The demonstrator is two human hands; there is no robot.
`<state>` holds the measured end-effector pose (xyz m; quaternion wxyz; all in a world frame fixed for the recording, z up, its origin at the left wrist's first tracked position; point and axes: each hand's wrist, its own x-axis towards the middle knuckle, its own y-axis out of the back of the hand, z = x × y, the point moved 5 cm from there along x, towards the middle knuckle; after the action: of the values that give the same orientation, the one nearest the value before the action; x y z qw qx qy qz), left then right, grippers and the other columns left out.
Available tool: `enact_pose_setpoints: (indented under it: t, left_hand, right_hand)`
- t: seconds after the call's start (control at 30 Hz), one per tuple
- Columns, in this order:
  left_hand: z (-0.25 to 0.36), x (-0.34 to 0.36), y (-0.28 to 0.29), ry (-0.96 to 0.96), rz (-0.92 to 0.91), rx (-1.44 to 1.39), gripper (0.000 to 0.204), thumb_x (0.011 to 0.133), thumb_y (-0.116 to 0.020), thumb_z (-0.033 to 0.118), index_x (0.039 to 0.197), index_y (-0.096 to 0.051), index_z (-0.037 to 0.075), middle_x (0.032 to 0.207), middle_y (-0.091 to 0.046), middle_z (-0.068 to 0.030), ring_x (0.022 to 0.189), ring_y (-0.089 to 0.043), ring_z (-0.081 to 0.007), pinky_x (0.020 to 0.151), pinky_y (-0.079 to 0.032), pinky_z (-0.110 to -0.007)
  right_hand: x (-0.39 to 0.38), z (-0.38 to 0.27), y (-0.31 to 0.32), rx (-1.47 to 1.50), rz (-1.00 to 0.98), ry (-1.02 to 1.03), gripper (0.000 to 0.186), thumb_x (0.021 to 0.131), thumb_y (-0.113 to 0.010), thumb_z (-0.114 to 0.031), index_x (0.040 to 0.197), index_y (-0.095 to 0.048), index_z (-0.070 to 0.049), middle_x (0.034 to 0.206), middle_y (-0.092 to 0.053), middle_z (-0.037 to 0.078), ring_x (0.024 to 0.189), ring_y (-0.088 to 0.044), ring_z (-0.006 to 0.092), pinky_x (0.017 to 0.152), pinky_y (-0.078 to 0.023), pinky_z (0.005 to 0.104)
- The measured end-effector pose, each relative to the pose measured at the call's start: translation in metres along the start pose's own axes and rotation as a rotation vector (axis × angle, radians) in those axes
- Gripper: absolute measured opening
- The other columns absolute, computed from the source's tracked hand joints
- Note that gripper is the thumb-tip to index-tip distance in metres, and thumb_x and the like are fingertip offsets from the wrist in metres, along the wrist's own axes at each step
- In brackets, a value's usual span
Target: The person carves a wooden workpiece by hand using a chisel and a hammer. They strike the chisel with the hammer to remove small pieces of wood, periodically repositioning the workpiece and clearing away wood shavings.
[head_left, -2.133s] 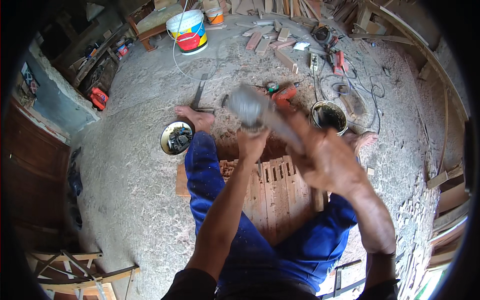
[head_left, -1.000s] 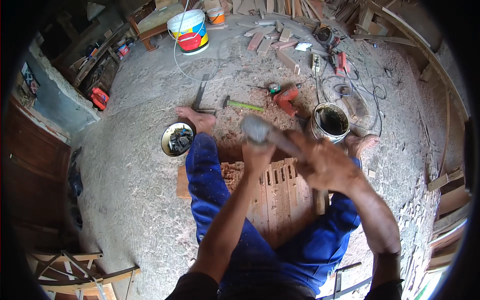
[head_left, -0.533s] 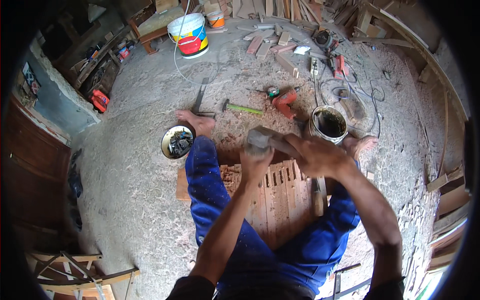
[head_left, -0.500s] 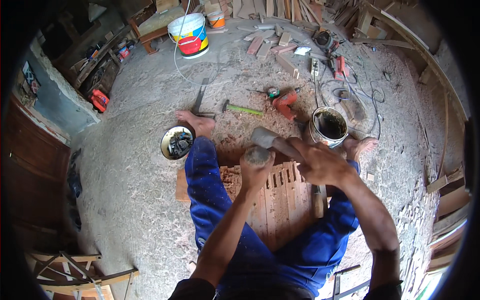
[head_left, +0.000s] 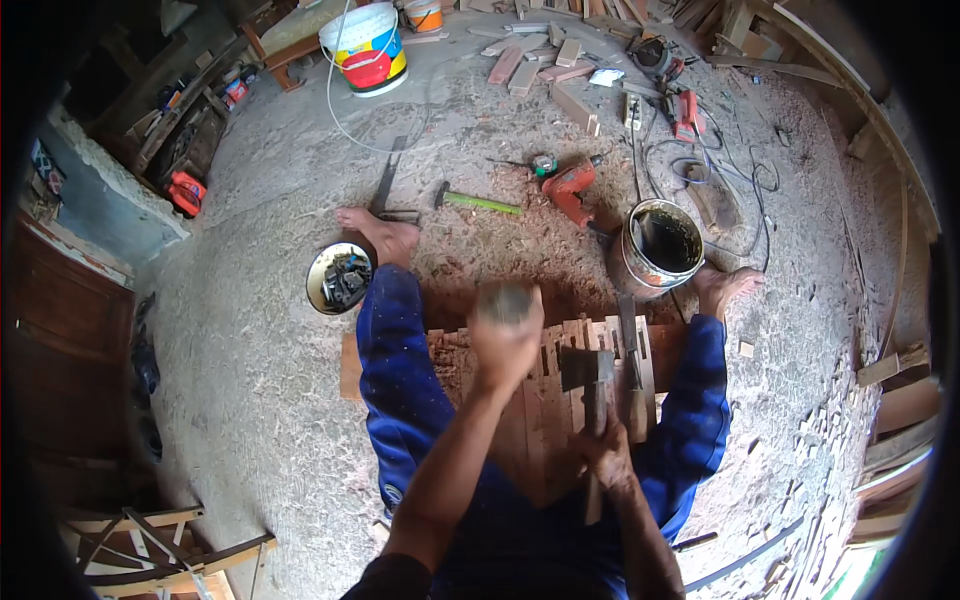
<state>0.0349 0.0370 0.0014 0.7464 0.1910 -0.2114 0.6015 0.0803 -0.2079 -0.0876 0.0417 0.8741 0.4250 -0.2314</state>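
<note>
Sawdust-strewn workshop floor; left hand fisted, contents unclear; right hand grips hammer over slats.

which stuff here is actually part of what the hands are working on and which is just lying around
In hand:
- left hand, gripping a blurred grey object
- right hand, holding the hatchet
- slatted wood panel under both hands

Lying about:
- drill
- green-handled hammer
- bowl of hardware
- metal bucket
- white pail
- wood offcuts
</note>
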Motion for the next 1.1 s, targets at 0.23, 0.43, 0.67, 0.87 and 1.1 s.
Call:
enact_pose_setpoints:
  t: [0.23,0.43,0.67,0.87,1.1]
  left_hand:
    - [-0.199,0.055,-0.056,1.114,-0.225,0.004,0.025,0.087,-0.071,0.015,0.071,-0.052,0.012,0.058,-0.047,0.0008,0.043,-0.044,-0.012,0.039,-0.034,-0.03]
    - [-0.127,0.048,-0.067,1.383,-0.726,-0.565,0.022,0.088,-0.074,0.023,0.082,-0.054,0.014,0.065,-0.049,0.0029,0.047,-0.045,-0.01,0.04,-0.033,-0.026]
    - [0.027,0.033,0.007,0.279,-0.401,-0.2,0.016,0.086,-0.078,0.011,0.084,-0.063,0.005,0.062,-0.06,-0.0004,0.051,-0.057,-0.0097,0.047,-0.045,-0.026]
    - [0.011,0.01,0.011,0.453,-0.356,-0.417,0.019,0.087,-0.076,0.008,0.08,-0.059,0.005,0.063,-0.06,-0.0003,0.052,-0.056,-0.0094,0.05,-0.046,-0.026]
    - [0.01,0.03,0.004,-0.178,-0.258,0.069,0.022,0.081,-0.082,0.009,0.082,-0.06,0.005,0.076,-0.064,-0.0045,0.071,-0.062,-0.0123,0.064,-0.051,-0.031]
  right_hand:
    - [-0.002,0.023,0.005,0.386,-0.058,-0.158,0.058,0.079,-0.066,0.002,0.133,-0.046,-0.004,0.063,-0.054,0.005,0.04,-0.052,0.0169,0.036,-0.046,0.0305]
    - [0.011,0.018,0.014,0.505,-0.069,-0.228,0.061,0.078,-0.067,0.002,0.135,-0.045,-0.003,0.063,-0.053,0.005,0.039,-0.051,0.0175,0.035,-0.046,0.0302]
    - [0.005,0.013,0.007,0.507,-0.079,-0.239,0.059,0.08,-0.066,0.003,0.135,-0.044,-0.002,0.066,-0.051,0.006,0.039,-0.049,0.0162,0.035,-0.046,0.0297]
    - [0.006,0.011,0.007,0.48,-0.077,-0.222,0.058,0.081,-0.066,0.001,0.134,-0.044,-0.002,0.069,-0.049,0.006,0.04,-0.048,0.0155,0.035,-0.045,0.0295]
    - [0.005,0.02,0.011,0.432,-0.069,-0.192,0.057,0.081,-0.067,0.0,0.134,-0.045,-0.004,0.069,-0.051,0.005,0.04,-0.048,0.0153,0.035,-0.046,0.03]
